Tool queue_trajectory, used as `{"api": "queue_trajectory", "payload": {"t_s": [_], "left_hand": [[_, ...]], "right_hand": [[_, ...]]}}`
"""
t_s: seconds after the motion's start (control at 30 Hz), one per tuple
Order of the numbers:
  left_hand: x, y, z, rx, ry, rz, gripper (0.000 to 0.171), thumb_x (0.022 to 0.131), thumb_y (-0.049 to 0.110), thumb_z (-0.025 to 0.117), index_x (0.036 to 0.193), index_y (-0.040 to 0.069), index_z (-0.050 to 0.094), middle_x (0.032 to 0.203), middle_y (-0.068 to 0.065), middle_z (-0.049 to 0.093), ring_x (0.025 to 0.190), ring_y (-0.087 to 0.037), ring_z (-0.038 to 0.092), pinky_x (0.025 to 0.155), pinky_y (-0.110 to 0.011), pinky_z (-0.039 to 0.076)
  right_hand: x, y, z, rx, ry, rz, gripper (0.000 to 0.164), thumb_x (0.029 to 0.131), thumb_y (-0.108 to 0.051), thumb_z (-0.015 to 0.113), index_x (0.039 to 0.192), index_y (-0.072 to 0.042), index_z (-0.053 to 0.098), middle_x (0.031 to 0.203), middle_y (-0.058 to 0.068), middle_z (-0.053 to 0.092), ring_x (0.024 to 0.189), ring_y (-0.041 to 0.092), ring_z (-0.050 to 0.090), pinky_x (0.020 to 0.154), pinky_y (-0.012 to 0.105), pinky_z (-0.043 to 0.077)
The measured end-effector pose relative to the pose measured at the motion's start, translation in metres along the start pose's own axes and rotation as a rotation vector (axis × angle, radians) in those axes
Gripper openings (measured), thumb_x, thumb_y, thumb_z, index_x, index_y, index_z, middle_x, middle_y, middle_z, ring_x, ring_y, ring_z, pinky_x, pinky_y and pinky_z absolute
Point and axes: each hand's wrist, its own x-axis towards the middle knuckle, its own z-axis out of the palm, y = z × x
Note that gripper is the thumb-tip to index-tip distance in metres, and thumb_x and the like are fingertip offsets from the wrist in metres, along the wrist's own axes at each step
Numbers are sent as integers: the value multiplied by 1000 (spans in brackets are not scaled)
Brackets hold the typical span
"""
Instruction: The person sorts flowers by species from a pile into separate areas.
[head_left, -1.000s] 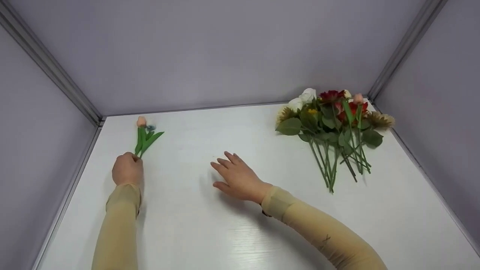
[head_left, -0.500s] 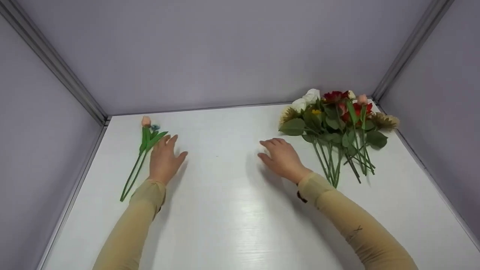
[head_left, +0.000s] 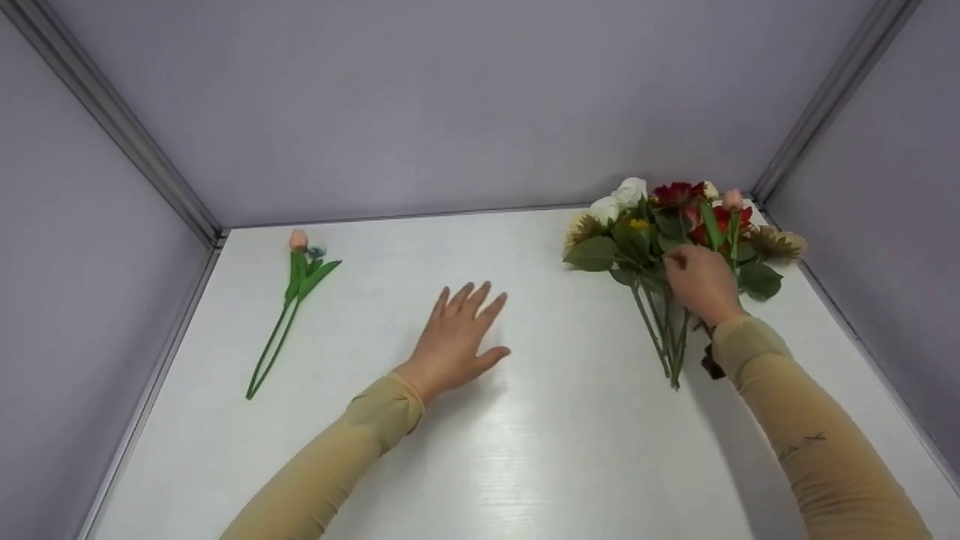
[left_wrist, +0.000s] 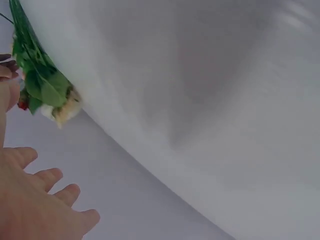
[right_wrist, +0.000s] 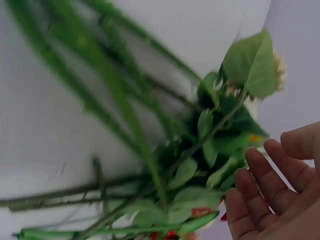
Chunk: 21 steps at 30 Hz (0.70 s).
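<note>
My left hand (head_left: 454,349) is over the middle of the white table, fingers spread and straight, holding nothing. Its fingers also show at the lower left of the left wrist view. At the right, my right hand (head_left: 701,281) is over the pile of mixed flowers (head_left: 626,247), by the leaves and upper stems. Seen from the right wrist, its fingers (right_wrist: 267,175) are loosely bent with nothing visible between them; whether they touch a leaf, I cannot tell. White, dark red, red, peach and cream blooms lie in the pile, partly hidden by the hand.
Two long-stemmed flowers lie at the table's left: a peach tulip (head_left: 298,240) and a small blue-white flower (head_left: 316,252). Grey panels (head_left: 450,112) wall the white table (head_left: 420,480) at the back and both sides.
My left hand has let go of the tulip and blue-white flower stems, opened and moved right to the middle. My right hand has moved right from the middle to the flower pile.
</note>
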Motion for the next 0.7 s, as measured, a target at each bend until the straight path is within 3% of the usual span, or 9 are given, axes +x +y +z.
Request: {"api": "queue_trajectory", "payload": {"t_s": [0.23, 0.33, 0.47, 0.57, 0.7], "left_hand": [[3, 57, 2, 69, -23, 236, 79, 101, 61, 52, 164, 23, 25, 169, -8, 22, 155, -30, 17, 124, -54, 9], [3, 77, 5, 103, -43, 303, 79, 101, 63, 51, 165, 24, 24, 169, -7, 21, 155, -29, 17, 125, -53, 9], [6, 100, 11, 136, -87, 356, 80, 100, 66, 48, 165, 26, 22, 170, -4, 19, 155, -27, 16, 125, -50, 8], [9, 113, 16, 154, -111, 375, 80, 100, 67, 46, 165, 28, 21, 170, -3, 19, 155, -25, 16, 125, -49, 9], [14, 127, 22, 150, -131, 397, 80, 100, 68, 45, 165, 29, 21, 170, -2, 19, 155, -24, 17, 125, -47, 10]], "right_hand": [[-5, 53, -40, -19, 54, 177, 42, 106, -19, 42, 131, 10, 59, 122, 32, 60, 98, 45, 58, 81, 59, 47], [-10, 72, -47, -39, 80, 221, 35, 101, -14, 45, 113, 11, 65, 99, 27, 65, 82, 39, 57, 68, 51, 47], [-12, 89, -51, -32, 65, 255, 27, 96, -12, 51, 77, 2, 64, 64, 6, 56, 60, 26, 46, 53, 39, 38], [-11, 95, -51, -8, 13, 270, 31, 95, -16, 54, 67, -5, 59, 57, 0, 51, 57, 22, 45, 51, 37, 38], [-10, 95, -46, 17, -44, 303, 34, 97, -21, 54, 66, -8, 58, 59, 0, 55, 59, 21, 51, 54, 37, 43]]}}
